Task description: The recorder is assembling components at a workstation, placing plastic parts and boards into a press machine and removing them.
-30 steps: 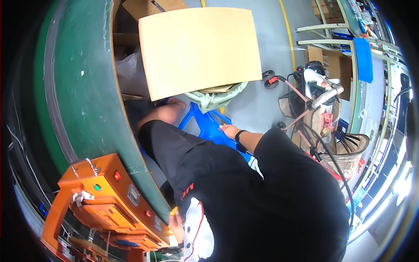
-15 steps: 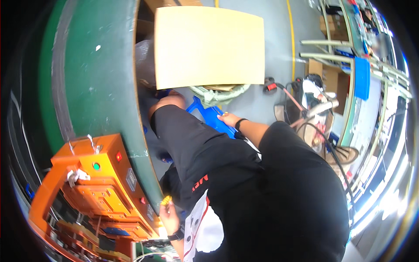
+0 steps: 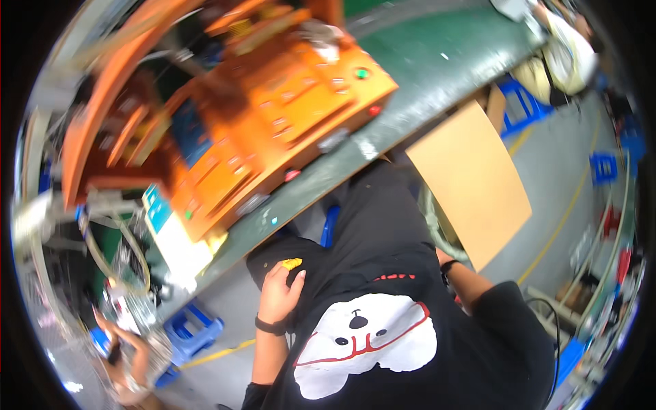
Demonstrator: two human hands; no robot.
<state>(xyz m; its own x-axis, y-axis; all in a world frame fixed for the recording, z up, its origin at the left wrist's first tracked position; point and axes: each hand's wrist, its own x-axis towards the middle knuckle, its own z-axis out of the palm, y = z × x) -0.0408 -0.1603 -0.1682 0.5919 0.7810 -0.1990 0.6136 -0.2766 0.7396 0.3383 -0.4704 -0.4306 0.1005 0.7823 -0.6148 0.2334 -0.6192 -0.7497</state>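
My left hand [image 3: 279, 292], with a dark band on the wrist, is over my left thigh beside the table edge. Bright yellow ridged material [image 3: 292, 263] covers or sits at its fingertips; whether worn or held cannot be made out. The thumb stands apart from the fingers, and nothing shows between them. My right hand [image 3: 445, 257] is low by my right hip, close to a pale green bag [image 3: 437, 222] and a tan cardboard sheet [image 3: 478, 184]. Its fingers are hidden, so what it touches does not show.
An orange machine [image 3: 273, 116] with green and red buttons stands on the green-topped table [image 3: 417, 89]. Blue stools [image 3: 195, 335] are on the floor at left and far right. Another person [image 3: 130, 355] is at lower left, another [image 3: 570, 58] at upper right.
My view and body have turned left towards the orange machine, which now fills the upper left. My right hand, earlier gripping a blue plastic stool, is now mostly hidden by my hip.
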